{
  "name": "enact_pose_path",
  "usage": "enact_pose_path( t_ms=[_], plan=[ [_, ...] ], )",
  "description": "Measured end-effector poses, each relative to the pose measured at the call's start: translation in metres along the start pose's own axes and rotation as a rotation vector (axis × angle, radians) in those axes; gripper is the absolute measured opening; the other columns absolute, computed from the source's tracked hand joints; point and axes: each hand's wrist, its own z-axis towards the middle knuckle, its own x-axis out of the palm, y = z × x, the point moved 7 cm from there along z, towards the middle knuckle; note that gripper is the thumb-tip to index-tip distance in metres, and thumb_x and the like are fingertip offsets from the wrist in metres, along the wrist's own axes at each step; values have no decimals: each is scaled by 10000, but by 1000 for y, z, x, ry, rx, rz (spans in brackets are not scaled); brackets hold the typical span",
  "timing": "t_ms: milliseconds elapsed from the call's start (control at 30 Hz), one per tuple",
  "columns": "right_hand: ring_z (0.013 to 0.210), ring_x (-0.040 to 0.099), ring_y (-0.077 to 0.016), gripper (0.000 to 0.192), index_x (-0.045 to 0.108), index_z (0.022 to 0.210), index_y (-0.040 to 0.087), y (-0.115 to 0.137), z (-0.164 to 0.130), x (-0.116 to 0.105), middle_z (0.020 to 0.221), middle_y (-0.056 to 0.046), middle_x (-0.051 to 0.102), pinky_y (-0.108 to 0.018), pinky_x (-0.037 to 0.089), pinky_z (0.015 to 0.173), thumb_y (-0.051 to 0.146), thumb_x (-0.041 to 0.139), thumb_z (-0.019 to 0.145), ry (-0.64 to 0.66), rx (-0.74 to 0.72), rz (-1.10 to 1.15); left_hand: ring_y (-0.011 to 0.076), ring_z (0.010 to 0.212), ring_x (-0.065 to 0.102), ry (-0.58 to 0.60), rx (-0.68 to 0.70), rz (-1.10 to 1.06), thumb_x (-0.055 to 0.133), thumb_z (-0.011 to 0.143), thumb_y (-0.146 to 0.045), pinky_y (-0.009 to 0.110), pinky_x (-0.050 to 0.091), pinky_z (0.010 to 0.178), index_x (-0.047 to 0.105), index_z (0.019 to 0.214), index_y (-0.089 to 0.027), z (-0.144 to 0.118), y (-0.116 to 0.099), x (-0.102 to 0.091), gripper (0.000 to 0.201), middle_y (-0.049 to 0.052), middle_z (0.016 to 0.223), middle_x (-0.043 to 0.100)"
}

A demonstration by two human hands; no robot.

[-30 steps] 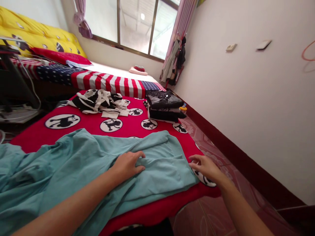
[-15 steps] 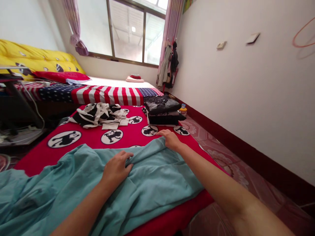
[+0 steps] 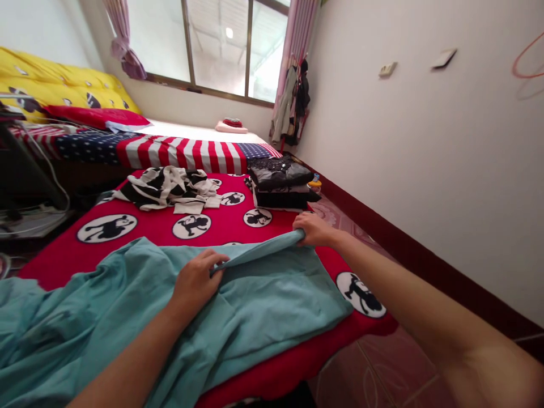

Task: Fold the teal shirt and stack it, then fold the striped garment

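At far left a padded yellow cushion [image 3: 63,85] leans on the wall behind the bed [image 3: 182,152], whose striped cover hangs in loose ripples. The teal cloth [image 3: 136,294] lies on the red blanket [image 3: 227,226], its left part bunched in soft, rounded folds, its right part flatter; spread this way, its upper edge is within reach of both hands. Beyond it, the black-and-white knit [image 3: 165,190] sits in a limp, uneven heap.

The left hand [image 3: 198,283] rests low on the cloth, fingers curled and thumb close under them, a fold of the edge pinched between. That seems to anchor the strip drawn to the right hand [image 3: 314,229], which is closed on its far end with fingertips tucked together. Held apart, the two grips appear to keep the strip straight and slightly raised, a narrow, smooth ridge above matte, creased fabric.

Just beyond the right hand, the dark pile [image 3: 280,187] stands in squared layers, sequins glinting on top.
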Motion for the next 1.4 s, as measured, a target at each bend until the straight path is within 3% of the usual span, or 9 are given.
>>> enact_pose_path(
  t_ms=[167,367,533,633,733,867,1067,1267,1400],
  plan=[
    [834,592,-181,147,657,832,179,5,-58,7,859,-43,654,-269,437,757,135,572,720,-179,18,216,172,832,612,9,72,-69,458,751,-172,285,475,775,702,936,-241,-5,-12,-12,314,24,958,654],
    [1045,610,-190,477,709,1025,234,14,-103,39,1116,-35,680,-308,450,942,33,486,653,-182,-10,388,179,863,628,194,88,-1,475,755,-186,266,473,772,724,939,-288,-16,-16,1,326,3,988,672],
    [939,658,-192,214,734,910,216,12,-106,17,964,-41,733,-330,480,915,219,534,836,-340,168,480,169,772,613,277,91,32,477,842,-323,258,450,695,724,861,-267,-17,-22,7,254,9,871,670],
    [1123,596,-199,295,687,1106,207,26,-109,9,1173,-76,678,-358,431,1007,323,487,923,-512,185,506,174,765,604,280,73,52,477,873,-427,273,448,723,712,1010,-281,-17,-22,9,309,13,858,658],
    [1338,426,-228,394,578,1299,244,54,-107,31,1392,-69,539,-446,321,1111,371,468,943,-328,61,497,186,832,613,309,109,54,479,882,-444,277,450,750,679,1145,-332,-19,-23,14,349,22,931,652],
    [1373,377,-263,410,607,1270,270,72,-101,51,1395,-58,535,-524,290,1116,448,400,964,-16,65,472,186,841,608,347,172,62,511,875,-404,270,443,730,723,1058,-371,-21,-26,19,282,21,906,631],
    [1439,236,-242,548,376,1456,252,68,-86,48,1536,-76,329,-540,208,1148,486,343,961,-265,219,261,182,831,602,290,176,21,574,851,-394,275,430,741,740,1021,-361,-25,-30,13,240,19,881,632],
    [1358,388,-333,647,524,1361,222,54,-46,90,1473,-130,423,-566,341,1074,588,488,829,-4,181,87,181,821,613,274,132,-59,651,793,-404,268,430,718,744,1031,-333,-20,-24,13,265,18,868,646],
    [1377,362,-307,601,485,1390,238,83,-12,71,1480,-98,423,-553,332,1083,549,413,881,-181,137,96,166,767,617,249,111,-147,681,774,-405,263,455,710,748,1029,-281,-21,-20,15,291,28,867,657]
  ],
)
